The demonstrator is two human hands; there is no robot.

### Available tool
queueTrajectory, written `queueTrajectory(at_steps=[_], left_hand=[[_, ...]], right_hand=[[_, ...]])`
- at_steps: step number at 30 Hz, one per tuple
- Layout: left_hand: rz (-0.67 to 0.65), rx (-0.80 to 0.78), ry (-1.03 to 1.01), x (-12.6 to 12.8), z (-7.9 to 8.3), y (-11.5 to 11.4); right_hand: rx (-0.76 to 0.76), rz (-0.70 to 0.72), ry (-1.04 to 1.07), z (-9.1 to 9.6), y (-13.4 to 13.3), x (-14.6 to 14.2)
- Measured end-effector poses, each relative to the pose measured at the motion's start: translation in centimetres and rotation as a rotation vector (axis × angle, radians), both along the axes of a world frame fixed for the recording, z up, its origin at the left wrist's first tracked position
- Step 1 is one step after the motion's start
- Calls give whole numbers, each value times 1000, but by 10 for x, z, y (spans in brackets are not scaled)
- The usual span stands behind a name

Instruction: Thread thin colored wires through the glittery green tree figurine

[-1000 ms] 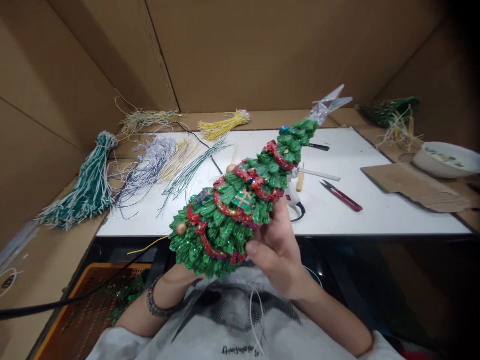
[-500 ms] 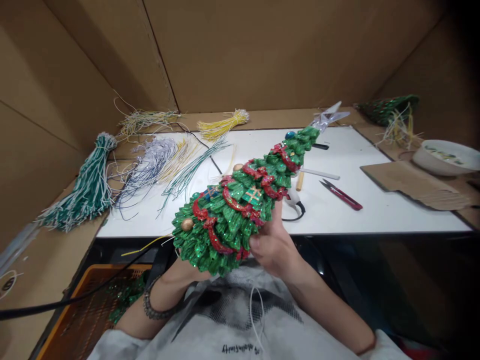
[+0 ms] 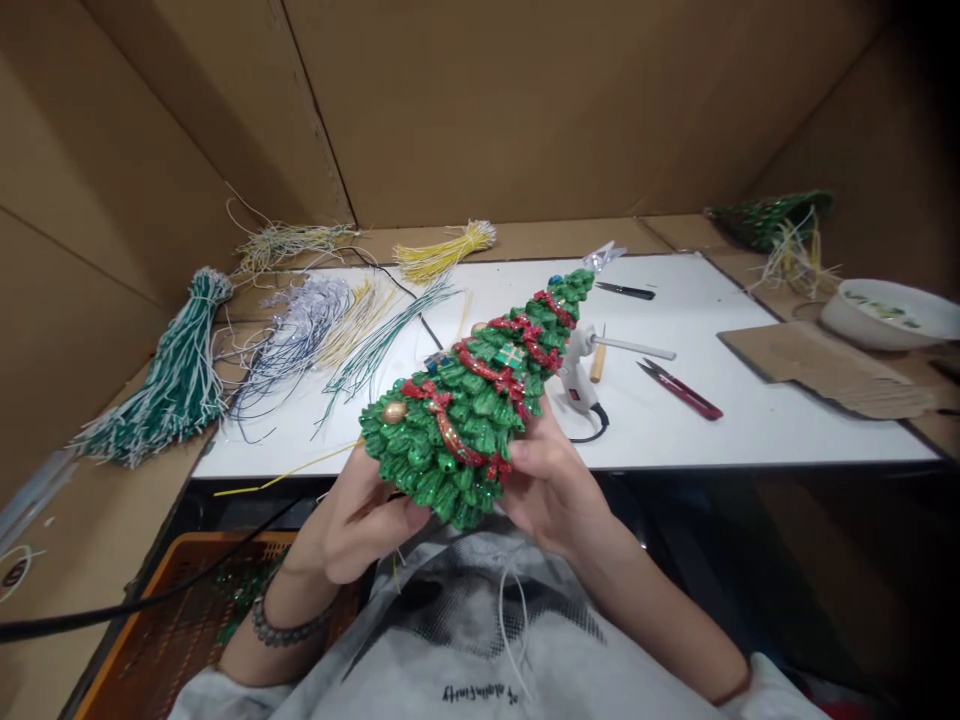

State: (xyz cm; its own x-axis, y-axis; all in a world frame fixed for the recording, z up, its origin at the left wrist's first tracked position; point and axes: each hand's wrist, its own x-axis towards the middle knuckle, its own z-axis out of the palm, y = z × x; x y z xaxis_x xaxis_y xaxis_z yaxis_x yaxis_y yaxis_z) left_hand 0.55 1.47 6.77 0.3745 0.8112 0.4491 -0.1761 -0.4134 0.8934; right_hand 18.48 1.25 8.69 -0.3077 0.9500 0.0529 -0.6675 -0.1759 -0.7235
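A glittery green Christmas tree ornament (image 3: 480, 400) with red garlands, small gift shapes and gold and blue balls is held tilted over the table's front edge. Its clear star-like tip (image 3: 602, 256) points away to the upper right, and the wide base faces me. My left hand (image 3: 367, 520) grips the base from the left, thumb at its lower rim. My right hand (image 3: 551, 475) holds the tree's right side, with the thumb on it and the other fingers partly hidden behind. A yellow wire (image 3: 262, 485) sticks out left of my left hand.
Behind the tree lie a white glue gun (image 3: 577, 375), red thread snips (image 3: 681, 388) and a black-handled tool (image 3: 626, 291). Wire bundles (image 3: 169, 370) are at left. Cardboard (image 3: 817, 370) and a white bowl (image 3: 892, 315) sit at right. An orange crate (image 3: 172, 610) stands below left.
The tree's tip has swung down and closer, uncovering the glue gun. My left hand has come into fuller view at the base, its thumb now showing.
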Motion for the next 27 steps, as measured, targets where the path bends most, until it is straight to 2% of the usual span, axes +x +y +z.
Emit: queueTrajectory(at_steps=[2, 4, 10, 15, 18, 22, 27], left_hand=[[-80, 85, 11, 1, 6, 1], [-106, 124, 7, 2, 6, 0], [21, 2, -35, 11, -5, -13], [72, 3, -1, 18, -2, -13], [50, 47, -5, 20, -3, -8], [17, 155, -88, 15, -15, -5], [51, 78, -28, 2, -23, -12]], right_hand=[[5, 1, 8, -2, 0, 0], [16, 2, 8, -5, 0, 0], [52, -9, -45, -8, 0, -2], [32, 0, -45, -5, -2, -1], [13, -1, -36, -5, -3, 0], [13, -4, -21, -5, -5, 0], [8, -10, -19, -1, -6, 0]])
